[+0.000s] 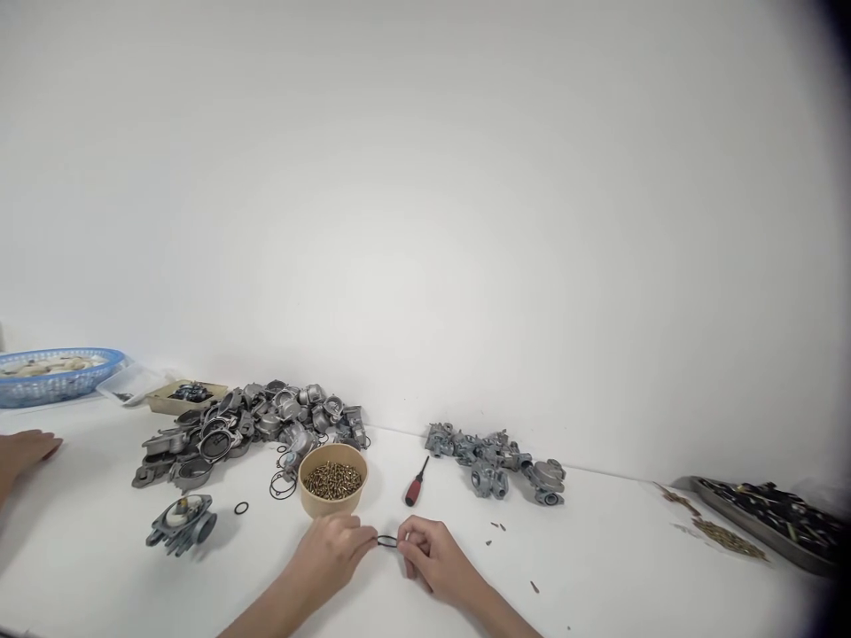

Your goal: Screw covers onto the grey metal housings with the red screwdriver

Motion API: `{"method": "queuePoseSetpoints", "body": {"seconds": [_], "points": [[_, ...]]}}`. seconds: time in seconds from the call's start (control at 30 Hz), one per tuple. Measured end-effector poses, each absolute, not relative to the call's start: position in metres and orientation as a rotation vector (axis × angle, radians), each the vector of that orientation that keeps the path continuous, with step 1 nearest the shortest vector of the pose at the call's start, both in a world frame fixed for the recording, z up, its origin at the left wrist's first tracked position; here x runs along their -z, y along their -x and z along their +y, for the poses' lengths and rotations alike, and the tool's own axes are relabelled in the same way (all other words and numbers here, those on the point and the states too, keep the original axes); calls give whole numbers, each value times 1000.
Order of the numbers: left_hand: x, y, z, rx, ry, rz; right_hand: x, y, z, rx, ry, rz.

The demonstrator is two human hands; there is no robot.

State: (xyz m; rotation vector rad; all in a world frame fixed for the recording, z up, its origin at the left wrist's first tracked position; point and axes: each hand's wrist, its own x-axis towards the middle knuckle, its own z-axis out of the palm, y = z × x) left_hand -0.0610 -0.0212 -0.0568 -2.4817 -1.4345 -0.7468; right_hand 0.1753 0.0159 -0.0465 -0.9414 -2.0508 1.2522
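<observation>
Left hand [332,551] and right hand [435,560] are pinching one thin black rubber ring [386,545] between them, its long axis running sideways, near one round tan bowl [332,508] of brass-coloured screws [336,481]. One red-and-black screwdriver [414,490] is pointing toward the white wall [425,221]; one grey metal carburettor body [181,523] is resting farther left.

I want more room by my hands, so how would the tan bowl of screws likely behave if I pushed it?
The tan bowl will probably feel heavy for its size, since small metal screws fill much of it. Its low, wide shape suggests sliding rather than tipping. The top is open, so a sharp knock might spill some.
</observation>
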Motion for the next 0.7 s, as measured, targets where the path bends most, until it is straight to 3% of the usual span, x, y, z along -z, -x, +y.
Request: {"method": "queuePoseSetpoints", "body": {"seconds": [0.17,0.37,0.57,0.7], "points": [[83,45,-16,698,2514,-1418,41,-176,11,-1245,901,-2113],[73,46,-18,638,2555,-1173,37,-179,9,-1251,904,-2156],[15,126,-19,1013,2049,-1262,30,-191,12,-1318,969,-2084],[-47,243,-30,857,1420,-1855,34,-193,15,-1184,954,-2128]]}}
